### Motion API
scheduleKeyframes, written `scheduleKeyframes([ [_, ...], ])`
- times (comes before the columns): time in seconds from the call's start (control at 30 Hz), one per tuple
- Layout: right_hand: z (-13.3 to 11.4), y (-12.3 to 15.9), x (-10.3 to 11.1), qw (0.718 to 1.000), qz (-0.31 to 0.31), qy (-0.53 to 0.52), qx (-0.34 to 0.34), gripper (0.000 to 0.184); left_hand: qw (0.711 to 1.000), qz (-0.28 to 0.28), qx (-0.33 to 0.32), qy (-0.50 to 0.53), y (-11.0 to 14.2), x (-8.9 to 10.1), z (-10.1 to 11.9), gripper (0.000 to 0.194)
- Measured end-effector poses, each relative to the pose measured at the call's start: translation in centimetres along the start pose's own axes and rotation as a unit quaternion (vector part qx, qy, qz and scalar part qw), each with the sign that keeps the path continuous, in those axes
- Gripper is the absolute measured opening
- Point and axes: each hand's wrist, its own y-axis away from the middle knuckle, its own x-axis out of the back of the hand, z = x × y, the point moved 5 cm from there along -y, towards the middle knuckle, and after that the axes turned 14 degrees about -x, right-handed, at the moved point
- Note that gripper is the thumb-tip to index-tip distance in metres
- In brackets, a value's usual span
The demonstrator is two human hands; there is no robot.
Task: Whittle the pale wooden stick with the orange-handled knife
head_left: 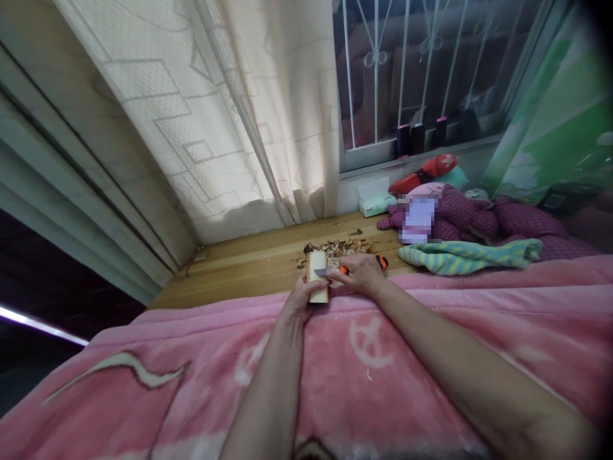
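Pink quilted blanket [306, 383], pale squared wooden block [317, 276] in the left hand [299, 299]

Watching remotely, I'm logging a cream patterned curtain [230, 115] hanging at 11 o'clock, with pale grey drapes [86, 166] falling at 10 o'clock. A window [431, 64] with white metal bars [376, 76] is showing at 1 o'clock, and a green panel [555, 121] is glowing at 2 o'clock. A wooden platform [239, 275] is running beneath the curtain, pink quilted bedding [383, 383] is spreading across 6 o'clock, and a thin strip of light [29, 319] is shining at 9 o'clock.
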Motion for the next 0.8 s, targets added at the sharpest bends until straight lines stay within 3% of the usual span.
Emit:
scheduleKeyframes([
  [0.3, -0.7, 0.3, -0.1, 0.999, -0.009, -0.005, 0.042, 0.055, 0.999, -0.028, 0.019, -0.029, -0.1, -0.1, -0.3, 0.043],
  [0.5, -0.4, 0.0, -0.3, 0.999, -0.042, -0.004, 0.013, 0.056, 0.997, -0.048, 0.009, -0.066, 0.0, -0.2, -0.3, 0.039],
  [0.8, 0.9, -0.5, -1.0, 0.998, -0.050, 0.005, -0.041, 0.059, 0.996, -0.034, 0.029, -0.081, 0.3, -0.3, -0.2, 0.043],
])
